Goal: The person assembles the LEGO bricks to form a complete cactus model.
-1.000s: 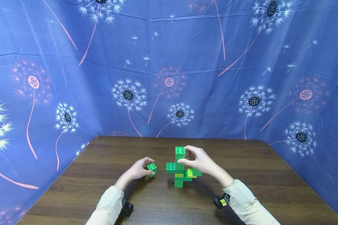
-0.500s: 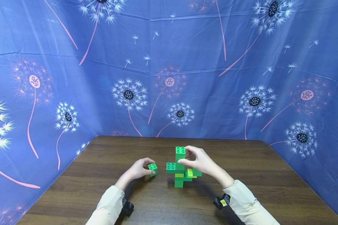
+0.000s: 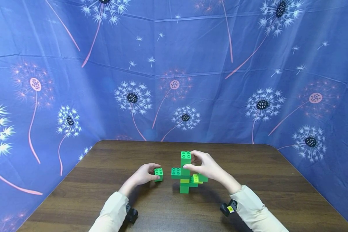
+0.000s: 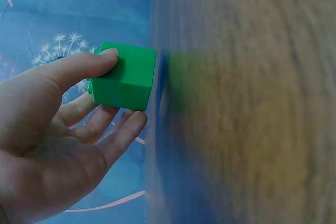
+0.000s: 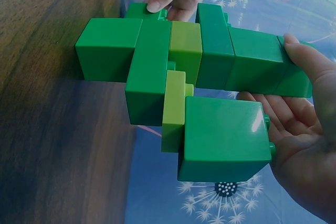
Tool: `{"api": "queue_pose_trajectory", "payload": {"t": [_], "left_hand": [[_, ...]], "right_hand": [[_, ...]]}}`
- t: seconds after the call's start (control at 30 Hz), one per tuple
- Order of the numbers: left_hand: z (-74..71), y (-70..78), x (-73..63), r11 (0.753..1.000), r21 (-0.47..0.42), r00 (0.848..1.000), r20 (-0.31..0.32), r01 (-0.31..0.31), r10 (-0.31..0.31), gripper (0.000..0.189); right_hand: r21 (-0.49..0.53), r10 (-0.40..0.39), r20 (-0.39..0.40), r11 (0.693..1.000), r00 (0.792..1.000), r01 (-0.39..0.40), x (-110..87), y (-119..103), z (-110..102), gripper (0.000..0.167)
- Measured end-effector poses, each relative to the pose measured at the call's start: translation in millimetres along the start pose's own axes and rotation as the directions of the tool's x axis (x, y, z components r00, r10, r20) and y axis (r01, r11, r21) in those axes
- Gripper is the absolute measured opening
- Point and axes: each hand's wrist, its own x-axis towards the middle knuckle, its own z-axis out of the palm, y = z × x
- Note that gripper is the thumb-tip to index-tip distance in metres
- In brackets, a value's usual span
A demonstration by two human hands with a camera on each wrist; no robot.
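Note:
My left hand (image 3: 145, 174) pinches a single green building brick (image 4: 125, 76) between thumb and fingers. In the head view its studs face up, and it stands left of the assembled figure. That figure, a tree-like build of green and lime bricks (image 3: 184, 174), rises upright on the tabletop with arms out to both sides. My right hand (image 3: 203, 164) grips its upper column from the right, thumb in front and fingers behind. A lime brick (image 5: 186, 51) and a thinner lime piece (image 5: 175, 106) show in the right wrist view, beside a big green brick (image 5: 226, 132) on the side arm.
The brown wooden table (image 3: 162, 212) carries the build near its middle. A blue cloth (image 3: 220, 106) with dandelion prints hangs behind and around it. Each wrist wears a small black camera (image 3: 228, 207).
The brick in my left hand has turned so its front faces me more squarely, and it has shifted slightly right. My right hand and the build stay put.

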Motion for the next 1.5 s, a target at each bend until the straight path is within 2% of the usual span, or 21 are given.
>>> {"api": "queue_pose_trajectory", "payload": {"t": [0.3, 0.7, 0.9, 1.03, 1.1, 1.33, 1.5], "left_hand": [[1.8, 8.2, 1.8, 0.999, -0.037, 1.000, -0.029, -0.001, 0.000, 0.039], [0.6, 15.4, 3.7, 0.997, -0.062, 0.997, -0.060, -0.049, 0.045, 0.037], [-2.5, 21.1, 3.4, 0.993, -0.096, 0.996, -0.061, -0.068, 0.062, 0.037], [-5.2, 26.1, 2.8, 0.991, -0.111, 0.996, -0.064, -0.068, 0.061, 0.037], [-6.3, 28.5, 2.7, 0.990, -0.122, 0.996, -0.066, -0.070, 0.063, 0.038], [-10.0, 42.0, -0.3, 0.987, -0.136, 0.994, -0.085, -0.083, 0.072, 0.039], [-11.6, 50.9, -1.5, 0.985, -0.136, 0.991, -0.093, -0.108, 0.096, 0.040]], "right_hand": [[0.002, 0.002, -0.002, 1.000, 1.000, -0.002, -1.6, 0.1, -0.8, 0.026], [0.048, -0.015, 0.049, 0.999, 0.999, 0.013, 0.5, 1.3, -2.0, 0.031], [0.036, -0.047, 0.018, 0.998, 0.999, 0.046, 3.1, 3.8, 1.4, 0.029], [0.010, -0.024, -0.015, 1.000, 1.000, 0.024, 5.1, 3.7, 3.2, 0.028], [-0.005, -0.012, -0.026, 1.000, 1.000, 0.012, 5.4, 1.1, 2.9, 0.027], [-0.014, -0.002, -0.021, 1.000, 1.000, 0.002, 0.9, -29.6, -5.6, 0.023], [0.008, -0.017, -0.022, 1.000, 1.000, 0.017, 0.2, -33.3, -6.6, 0.025]]}}
